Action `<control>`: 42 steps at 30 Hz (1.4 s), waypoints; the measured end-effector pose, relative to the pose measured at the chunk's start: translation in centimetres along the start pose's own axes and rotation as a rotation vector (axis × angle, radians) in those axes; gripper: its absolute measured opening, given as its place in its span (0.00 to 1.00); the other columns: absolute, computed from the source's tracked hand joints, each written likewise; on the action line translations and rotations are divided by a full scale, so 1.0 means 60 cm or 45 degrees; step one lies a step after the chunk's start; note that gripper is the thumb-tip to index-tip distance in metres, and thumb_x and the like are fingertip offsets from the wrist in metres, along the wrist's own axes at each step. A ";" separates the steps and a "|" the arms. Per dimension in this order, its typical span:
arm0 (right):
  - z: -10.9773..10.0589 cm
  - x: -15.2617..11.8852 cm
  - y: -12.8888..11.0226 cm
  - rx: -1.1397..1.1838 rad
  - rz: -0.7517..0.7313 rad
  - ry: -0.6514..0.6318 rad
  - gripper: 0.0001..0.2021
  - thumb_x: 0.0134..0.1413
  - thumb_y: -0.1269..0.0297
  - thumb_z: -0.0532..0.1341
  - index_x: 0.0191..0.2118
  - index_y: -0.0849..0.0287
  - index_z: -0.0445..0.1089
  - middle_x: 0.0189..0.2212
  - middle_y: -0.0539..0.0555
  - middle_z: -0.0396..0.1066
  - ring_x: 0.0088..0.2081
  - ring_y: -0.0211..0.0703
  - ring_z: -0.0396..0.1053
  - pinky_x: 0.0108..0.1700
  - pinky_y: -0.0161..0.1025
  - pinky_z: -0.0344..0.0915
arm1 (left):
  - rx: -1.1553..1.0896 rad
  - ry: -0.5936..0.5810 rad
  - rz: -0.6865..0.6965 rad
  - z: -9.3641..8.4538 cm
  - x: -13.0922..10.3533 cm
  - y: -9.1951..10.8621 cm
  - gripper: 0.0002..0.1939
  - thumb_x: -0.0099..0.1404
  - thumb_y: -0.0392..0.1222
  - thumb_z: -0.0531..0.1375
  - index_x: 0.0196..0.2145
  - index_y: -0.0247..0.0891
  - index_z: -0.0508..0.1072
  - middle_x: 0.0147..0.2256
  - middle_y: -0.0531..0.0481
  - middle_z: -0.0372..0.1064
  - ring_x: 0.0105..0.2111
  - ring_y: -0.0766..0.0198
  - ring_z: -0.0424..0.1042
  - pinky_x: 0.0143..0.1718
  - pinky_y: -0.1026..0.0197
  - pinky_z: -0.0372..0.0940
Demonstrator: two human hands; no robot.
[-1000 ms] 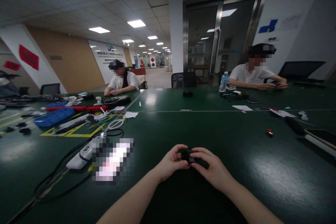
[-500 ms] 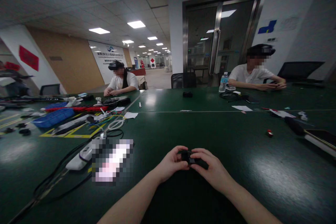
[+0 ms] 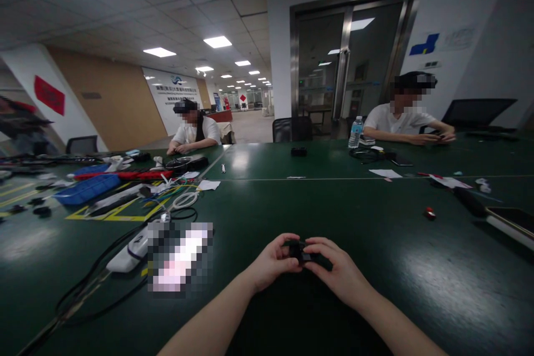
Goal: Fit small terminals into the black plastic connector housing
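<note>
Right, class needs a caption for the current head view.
Two hands hold a small black object above a green table.

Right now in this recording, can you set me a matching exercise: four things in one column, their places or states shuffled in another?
Things
1. Small black object
2. Clear plastic bottle with blue label
3. Nearer blue plastic tray
4. Small red object

Places or states
A. On the left side of the green table
B. Lying to the right of the right hand
C. Held in the fingers of the left hand and right hand
D. Standing upright

Right pairs: 1-C, 2-D, 3-A, 4-B
</note>
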State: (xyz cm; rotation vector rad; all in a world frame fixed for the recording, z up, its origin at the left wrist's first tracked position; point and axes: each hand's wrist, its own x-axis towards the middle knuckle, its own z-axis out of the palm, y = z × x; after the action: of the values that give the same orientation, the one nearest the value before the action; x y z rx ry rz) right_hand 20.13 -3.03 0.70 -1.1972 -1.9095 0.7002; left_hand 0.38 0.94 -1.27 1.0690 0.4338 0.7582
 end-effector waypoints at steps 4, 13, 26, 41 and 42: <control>0.000 0.001 0.001 0.006 -0.001 0.010 0.11 0.49 0.66 0.62 0.40 0.46 0.71 0.47 0.51 0.67 0.50 0.48 0.64 0.52 0.49 0.62 | 0.006 -0.005 -0.013 -0.001 -0.002 0.000 0.27 0.54 0.34 0.66 0.49 0.40 0.61 0.43 0.46 0.67 0.39 0.62 0.72 0.41 0.60 0.64; -0.004 0.003 -0.009 0.042 0.016 0.033 0.11 0.48 0.67 0.63 0.39 0.48 0.72 0.46 0.51 0.67 0.50 0.48 0.64 0.53 0.48 0.61 | 0.027 0.025 -0.014 0.005 -0.002 0.003 0.26 0.54 0.35 0.66 0.48 0.40 0.61 0.41 0.46 0.68 0.39 0.61 0.72 0.42 0.59 0.64; -0.023 0.005 -0.019 0.083 0.063 0.167 0.10 0.49 0.63 0.61 0.40 0.52 0.71 0.40 0.52 0.70 0.45 0.47 0.68 0.50 0.47 0.63 | 0.045 0.017 -0.023 0.000 -0.002 -0.001 0.26 0.54 0.34 0.66 0.49 0.39 0.60 0.40 0.45 0.70 0.39 0.59 0.73 0.43 0.57 0.63; -0.053 0.009 -0.008 0.334 0.160 0.519 0.20 0.47 0.54 0.63 0.47 0.53 0.68 0.43 0.55 0.72 0.44 0.49 0.68 0.49 0.52 0.62 | 0.067 0.043 -0.042 0.005 -0.005 0.006 0.26 0.56 0.35 0.65 0.50 0.39 0.60 0.41 0.43 0.70 0.39 0.59 0.73 0.41 0.59 0.64; -0.054 0.009 -0.009 0.356 0.164 0.535 0.19 0.47 0.54 0.63 0.47 0.53 0.69 0.42 0.55 0.72 0.44 0.49 0.68 0.49 0.51 0.63 | 0.066 0.045 -0.044 0.005 -0.005 0.006 0.26 0.55 0.35 0.65 0.50 0.39 0.60 0.41 0.43 0.70 0.39 0.59 0.73 0.41 0.59 0.64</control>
State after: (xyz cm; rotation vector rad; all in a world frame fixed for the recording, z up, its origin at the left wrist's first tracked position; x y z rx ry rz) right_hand 22.42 -2.61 3.10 -1.1858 -1.3514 0.6925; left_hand 0.26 0.61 -0.82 1.0951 0.5034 0.7398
